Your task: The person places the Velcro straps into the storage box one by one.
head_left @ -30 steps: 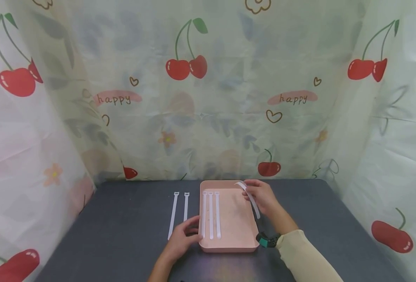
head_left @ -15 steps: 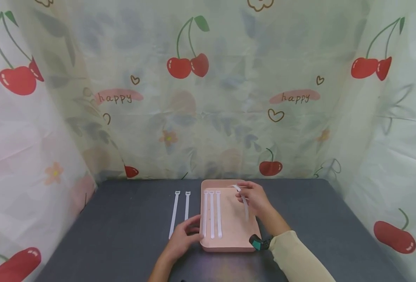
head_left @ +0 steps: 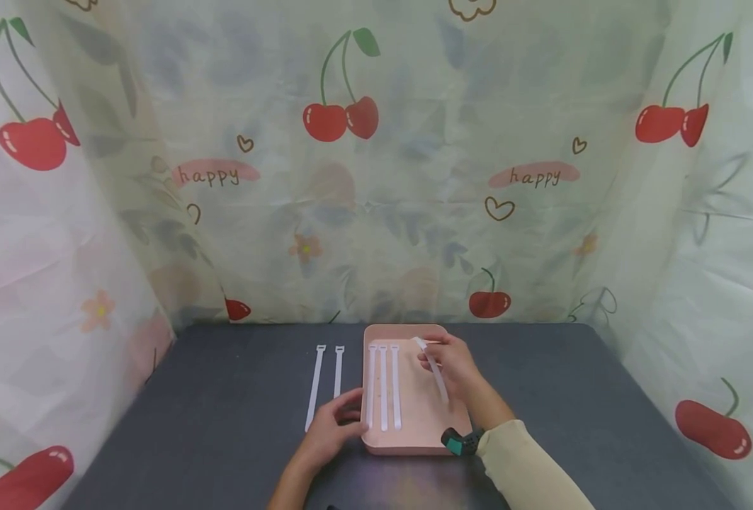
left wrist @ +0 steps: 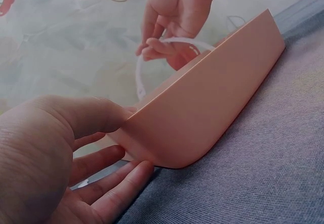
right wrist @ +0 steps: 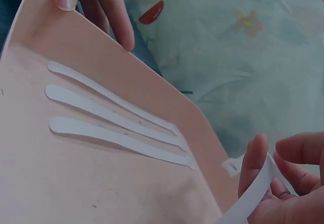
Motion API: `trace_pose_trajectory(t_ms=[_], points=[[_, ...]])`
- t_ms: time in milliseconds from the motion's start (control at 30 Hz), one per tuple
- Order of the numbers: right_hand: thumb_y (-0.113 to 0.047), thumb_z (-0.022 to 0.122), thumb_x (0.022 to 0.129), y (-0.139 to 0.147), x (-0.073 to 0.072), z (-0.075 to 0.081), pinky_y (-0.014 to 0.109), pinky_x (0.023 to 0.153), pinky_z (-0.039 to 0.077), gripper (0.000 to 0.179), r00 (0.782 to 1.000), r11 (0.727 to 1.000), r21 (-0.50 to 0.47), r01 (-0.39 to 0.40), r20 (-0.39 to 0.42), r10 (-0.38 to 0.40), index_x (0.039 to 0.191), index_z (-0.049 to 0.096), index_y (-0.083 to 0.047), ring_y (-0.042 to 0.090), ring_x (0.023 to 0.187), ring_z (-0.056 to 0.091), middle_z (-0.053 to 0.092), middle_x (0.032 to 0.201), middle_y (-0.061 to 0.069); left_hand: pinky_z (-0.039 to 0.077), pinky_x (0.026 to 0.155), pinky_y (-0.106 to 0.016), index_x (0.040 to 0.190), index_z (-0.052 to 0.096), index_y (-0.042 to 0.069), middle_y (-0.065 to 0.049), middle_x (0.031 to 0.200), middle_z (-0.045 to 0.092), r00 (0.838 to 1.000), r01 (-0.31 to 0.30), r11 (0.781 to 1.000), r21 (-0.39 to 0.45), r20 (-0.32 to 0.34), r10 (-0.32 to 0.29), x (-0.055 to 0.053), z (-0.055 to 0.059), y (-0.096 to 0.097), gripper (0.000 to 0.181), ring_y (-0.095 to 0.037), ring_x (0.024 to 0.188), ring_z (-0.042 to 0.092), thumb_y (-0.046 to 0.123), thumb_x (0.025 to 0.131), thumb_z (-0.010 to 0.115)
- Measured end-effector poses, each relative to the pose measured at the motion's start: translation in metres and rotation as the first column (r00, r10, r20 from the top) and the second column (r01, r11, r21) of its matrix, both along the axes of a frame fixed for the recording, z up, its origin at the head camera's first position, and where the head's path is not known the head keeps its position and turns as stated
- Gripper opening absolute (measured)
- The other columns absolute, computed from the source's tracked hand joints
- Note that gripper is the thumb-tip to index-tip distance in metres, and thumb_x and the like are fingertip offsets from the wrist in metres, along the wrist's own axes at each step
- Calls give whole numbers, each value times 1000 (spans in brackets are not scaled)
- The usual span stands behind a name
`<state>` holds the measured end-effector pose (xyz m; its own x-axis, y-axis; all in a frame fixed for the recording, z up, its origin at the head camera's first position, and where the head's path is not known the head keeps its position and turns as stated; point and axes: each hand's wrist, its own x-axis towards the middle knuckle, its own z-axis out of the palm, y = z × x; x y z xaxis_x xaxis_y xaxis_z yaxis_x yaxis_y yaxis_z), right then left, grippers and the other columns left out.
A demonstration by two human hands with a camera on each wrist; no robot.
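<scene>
While the left hand (head_left: 330, 433) is gripping the edge of the pink tray (head_left: 422, 449), the right hand (head_left: 454, 360) is pinching a bent white strap (head_left: 438, 381) over it — judging by the three straps (head_left: 384, 389) lying inside, parallel lowering is seeming neatest.

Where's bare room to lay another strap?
Bare: the pink tray right of its three straps, partly under the right hand; the table left of the two loose straps and right of the cream sleeve. Crowded: between loose straps and tray, where the left hand grips.
</scene>
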<state>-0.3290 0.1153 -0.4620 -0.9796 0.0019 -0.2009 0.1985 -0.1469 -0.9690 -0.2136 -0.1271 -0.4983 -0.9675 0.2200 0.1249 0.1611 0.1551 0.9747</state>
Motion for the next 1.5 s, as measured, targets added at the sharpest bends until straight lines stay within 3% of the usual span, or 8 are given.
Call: trace_pose_trajectory(t_ms=[200, 467, 700, 967, 1100, 1267, 1367, 1500], points=[[5, 52, 92, -10, -1, -14, 33, 69, 56, 31, 999, 999, -6, 34, 3, -34, 123, 54, 9, 28, 79, 67, 54, 116, 33, 51, 78, -31, 136, 49, -8, -29, 126, 56, 1000, -6, 1000, 3, 17, 6, -3, -5, 0, 59, -42, 106, 59, -2, 81, 70], [5, 51, 92, -11, -2, -29, 31, 65, 56, 31, 999, 999, 31, 41, 25, -41, 123, 54, 8, 26, 79, 67, 53, 118, 33, 51, 79, -30, 138, 49, -4, -24, 130, 56, 1000, -6, 1000, 6, 13, 5, -17, -31, 0, 61, -35, 106, 61, 2, 82, 71], [3, 50, 91, -9, -5, -33, 31, 64, 56, 30, 999, 995, 96, 10, 39, -14, 120, 56, 8, 23, 75, 66, 58, 108, 29, 52, 80, -34, 138, 51, 1, -19, 128, 58, 1000, -16, 1000, -23, 21, 16, -18, -32, -1, 61, -28, 104, 62, 7, 81, 73], [0, 53, 92, -7, -4, -38, 31, 60, 55, 28, 998, 970, 233, -62, 41, 54, 117, 59, 10, 19, 65, 64, 63, 89, 20, 52, 81, -33, 139, 48, -4, -24, 131, 55, 1000, -11, 1000, -24, 14, 12, -15, -26, -1, 61, -33, 106, 61, 3, 82, 71], [-4, 54, 93, -8, -2, -38, 31, 61, 55, 29, 995, 946, 312, -87, 80, 66, 118, 59, 9, 20, 67, 64, 62, 90, 18, 52, 81, -35, 137, 48, -8, -28, 130, 54, 1000, -2, 1000, -19, 12, 3, -6, -9, 0, 59, -39, 107, 60, 1, 83, 69], [-5, 56, 92, -12, -1, -38, 29, 58, 53, 28, 993, 886, 451, -106, 95, 71, 117, 63, 6, 20, 67, 62, 62, 91, 14, 52, 80, -33, 136, 49, -8, -30, 128, 54, 1000, 0, 1000, -26, 8, 0, 5, 8, 1, 58, -40, 106, 60, 1, 82, 69], [-4, 57, 90, -14, 0, -37, 26, 53, 47, 26, 993, 846, 521, -114, 89, 78, 113, 67, 3, 17, 60, 56, 61, 88, 12, 52, 80, -32, 135, 49, -8, -30, 127, 55, 1000, 0, 1000, -24, 5, 0, 5, 7, 1, 57, -41, 106, 60, 0, 82, 69], [1, 60, 86, -16, 0, -37, 24, 46, 41, 26, 990, 820, 555, -141, 84, 114, 111, 68, 1, 15, 50, 49, 59, 80, 10, 52, 78, -30, 136, 49, -8, -29, 127, 55, 1000, -3, 1000, -10, 5, 3, -3, -6, -1, 58, -41, 106, 60, -1, 82, 69]])
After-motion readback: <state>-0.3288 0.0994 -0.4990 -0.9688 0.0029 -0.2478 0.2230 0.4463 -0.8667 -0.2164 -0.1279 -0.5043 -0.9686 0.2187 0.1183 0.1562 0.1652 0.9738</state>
